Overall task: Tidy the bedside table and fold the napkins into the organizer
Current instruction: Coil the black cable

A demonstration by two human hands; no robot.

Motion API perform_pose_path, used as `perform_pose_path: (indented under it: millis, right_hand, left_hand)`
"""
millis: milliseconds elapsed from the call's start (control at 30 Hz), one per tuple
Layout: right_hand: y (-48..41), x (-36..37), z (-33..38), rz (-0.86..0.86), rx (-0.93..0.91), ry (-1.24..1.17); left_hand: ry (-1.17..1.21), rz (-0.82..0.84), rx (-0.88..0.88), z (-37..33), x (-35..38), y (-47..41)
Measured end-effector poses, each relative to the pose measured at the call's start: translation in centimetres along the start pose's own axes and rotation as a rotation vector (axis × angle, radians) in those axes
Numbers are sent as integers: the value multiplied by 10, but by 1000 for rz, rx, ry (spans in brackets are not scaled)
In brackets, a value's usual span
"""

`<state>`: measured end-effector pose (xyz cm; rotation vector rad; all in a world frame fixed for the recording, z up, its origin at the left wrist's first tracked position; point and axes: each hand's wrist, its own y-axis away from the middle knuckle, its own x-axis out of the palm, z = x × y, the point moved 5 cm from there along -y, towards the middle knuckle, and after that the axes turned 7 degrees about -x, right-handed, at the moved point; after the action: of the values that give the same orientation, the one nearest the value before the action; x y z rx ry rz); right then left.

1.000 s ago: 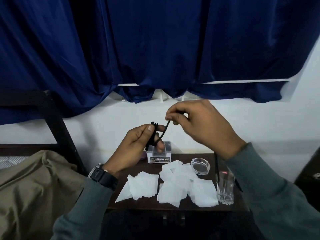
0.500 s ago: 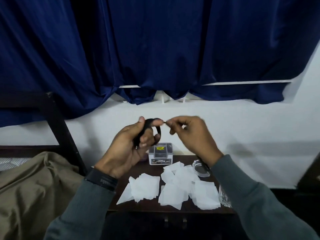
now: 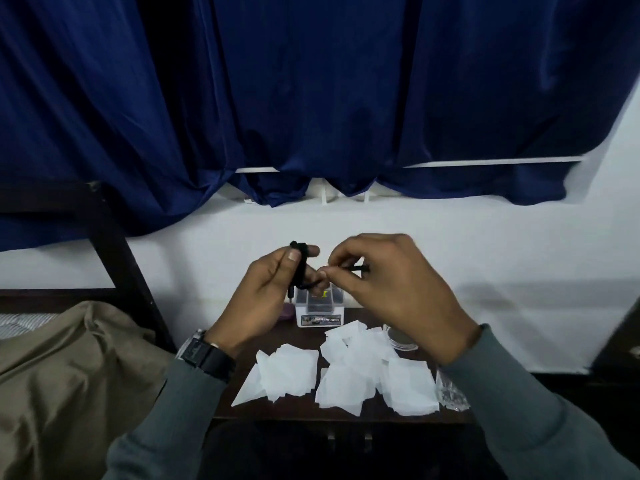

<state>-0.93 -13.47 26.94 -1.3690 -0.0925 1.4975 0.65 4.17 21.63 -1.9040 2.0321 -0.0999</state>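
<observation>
Left hand fingers clamp the coiled black cord; right hand fingers pinch its free end, apparently winding it compact. Napkins lie unfolded on the bench.

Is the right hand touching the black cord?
Touching. In the head view the right hand pinches the black cord between thumb and fingertips, while the left hand holds the part wound around its fingers.

Both hands raised at frame centre, fingertips nearly meeting. Left hand curled, thumb up, pinching closed; right hand palm down, thumb and forefinger pinched.
</observation>
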Motion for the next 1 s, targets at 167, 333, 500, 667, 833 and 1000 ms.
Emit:
perform_pose_path:
  millis: [167, 333, 500, 667, 833, 1000]
  right_hand:
    - [-6, -7, -11, -108, 134, -381]
    - [-7, 4, -16, -113, 213, -660]
    - [2, 21, -21, -163, 327, -654]
    - [15, 34, -20, -68, 332, -424]
    - [26, 54, -15, 127, 304, -513]
    - [27, 50, -12, 6, 267, -446]
  left_hand:
    - [40, 83, -16, -8, 17, 4]
    - [229, 57, -146, -11, 24, 5]
    - [439, 110, -231, -8, 30, 10]
    - [499, -2, -309, -2, 28, 10]
    - [460, -40, -355, 2, 23, 7]
    - [280, -97, -250, -4, 18, 4]
